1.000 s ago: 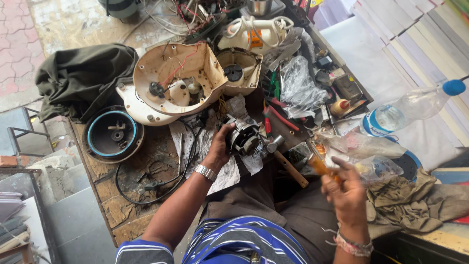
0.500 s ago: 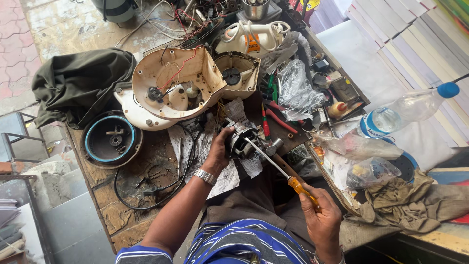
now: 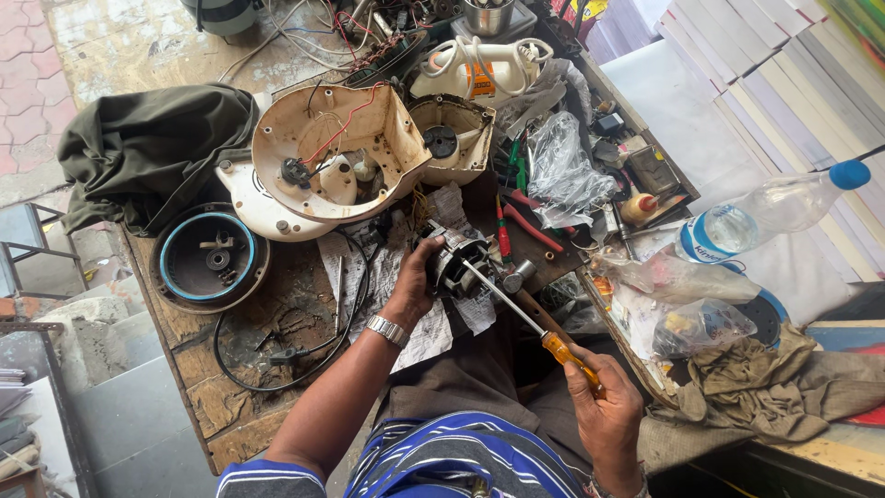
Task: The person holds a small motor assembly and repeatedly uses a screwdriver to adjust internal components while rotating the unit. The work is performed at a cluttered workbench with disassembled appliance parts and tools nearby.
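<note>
Right hand (image 3: 604, 410) clenched on one screwdriver (image 3: 525, 318), orange handle, tip at one motor (image 3: 458, 263). Left hand (image 3: 415, 277) grasps the motor, on paper at bench (image 3: 230, 415) edge. Two cream housings (image 3: 323, 152); larger holds wires. One bottle (image 3: 765, 212) right.

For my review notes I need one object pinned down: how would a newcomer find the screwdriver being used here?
Start at the big cream appliance housing lying open on the wooden workbench, then drop to the small dark motor gripped by the left hand just below it. The screwdriver runs from that motor to the right hand. Its translucent orange handle and long bare steel shaft distinguish it from the red-handled pliers nearby.
</note>
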